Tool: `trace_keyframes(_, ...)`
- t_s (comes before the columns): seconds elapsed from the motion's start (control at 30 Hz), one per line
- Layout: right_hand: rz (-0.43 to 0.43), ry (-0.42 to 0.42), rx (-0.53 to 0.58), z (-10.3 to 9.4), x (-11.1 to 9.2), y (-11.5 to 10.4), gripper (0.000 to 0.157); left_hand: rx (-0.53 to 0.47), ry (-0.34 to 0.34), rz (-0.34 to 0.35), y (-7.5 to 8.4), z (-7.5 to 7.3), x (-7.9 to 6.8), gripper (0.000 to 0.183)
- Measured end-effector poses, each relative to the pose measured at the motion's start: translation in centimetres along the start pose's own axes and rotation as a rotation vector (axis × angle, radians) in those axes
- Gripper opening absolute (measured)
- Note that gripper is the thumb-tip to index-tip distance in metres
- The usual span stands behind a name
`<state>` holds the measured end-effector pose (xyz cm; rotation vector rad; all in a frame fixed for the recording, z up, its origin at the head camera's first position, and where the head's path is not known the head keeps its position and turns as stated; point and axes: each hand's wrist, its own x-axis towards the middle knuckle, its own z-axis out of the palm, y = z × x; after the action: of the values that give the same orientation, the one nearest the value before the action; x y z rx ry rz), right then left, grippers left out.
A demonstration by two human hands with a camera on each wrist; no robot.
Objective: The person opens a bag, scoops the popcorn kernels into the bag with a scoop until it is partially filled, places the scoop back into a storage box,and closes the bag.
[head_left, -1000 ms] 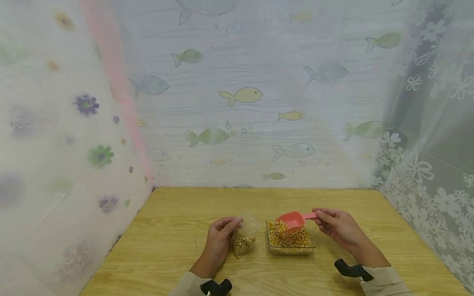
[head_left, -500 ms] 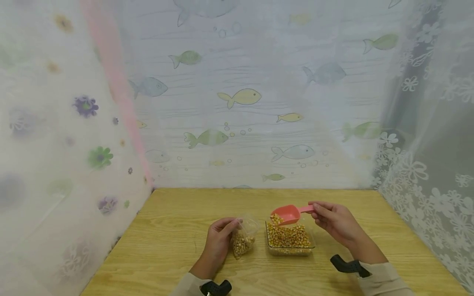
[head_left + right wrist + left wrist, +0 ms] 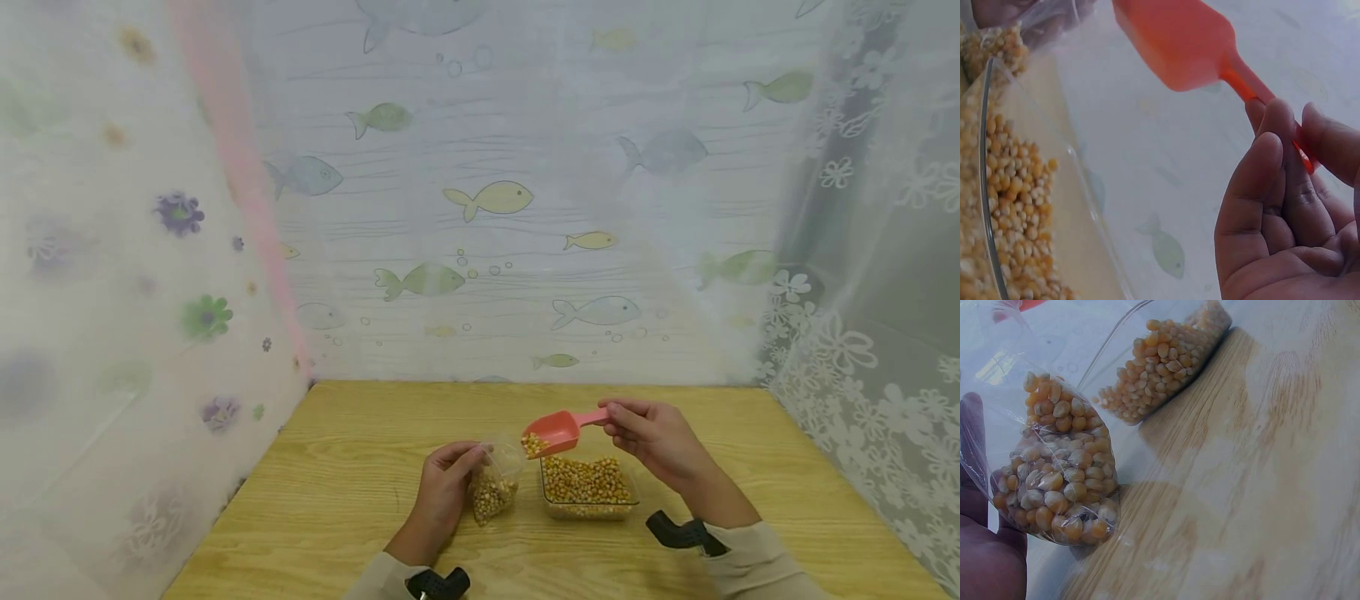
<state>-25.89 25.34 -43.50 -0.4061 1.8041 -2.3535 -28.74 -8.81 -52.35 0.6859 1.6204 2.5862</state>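
My left hand [image 3: 444, 483] pinches the top edge of a clear plastic bag [image 3: 1063, 469], its lower part filled with corn kernels [image 3: 491, 498]. Up and to the right, my right hand [image 3: 656, 442] holds the handle of a pink scoop [image 3: 558, 431] between thumb and fingers. Some kernels lie at the lip of the scoop, which is tilted a little toward the bag and close to its mouth. Under the scoop stands a clear rectangular container [image 3: 592, 510] with many more kernels inside. The right wrist view shows the scoop [image 3: 1179, 44] from beneath.
Both hands work over a wood-grain table [image 3: 360, 425]. A fish-patterned curtain [image 3: 495, 250] hangs behind it, with a flowered sheet [image 3: 150, 333] on the left and a lacy one [image 3: 832, 358] on the right. Black wrist mounts [image 3: 438, 582] sit at both cuffs.
The scoop has risen out of the corn in the container with kernels in it and moved left toward the bag, carried by my right hand. My left hand and the bag have stayed nearly still.
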Motion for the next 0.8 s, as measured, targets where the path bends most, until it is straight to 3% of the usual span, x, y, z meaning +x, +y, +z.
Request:
trace_keyframes(0.23,-0.005,0.087,-0.105,1.7,0.6,-0.3,0.025,0.003,0.01,-0.004,-0.1,0.0,0.0,0.024)
trace_keyframes(0.57,-0.022,0.153,-0.221,3.2,1.3,-0.5,0.051,0.01,0.001,0.005,0.0,-0.1,-0.1,0.024)
trace_keyframes(0.8,-0.03,0.162,-0.328,4.0,1.4,-1.1,0.048,0.017,0.001,0.006,-0.1,-0.3,-0.1,0.025)
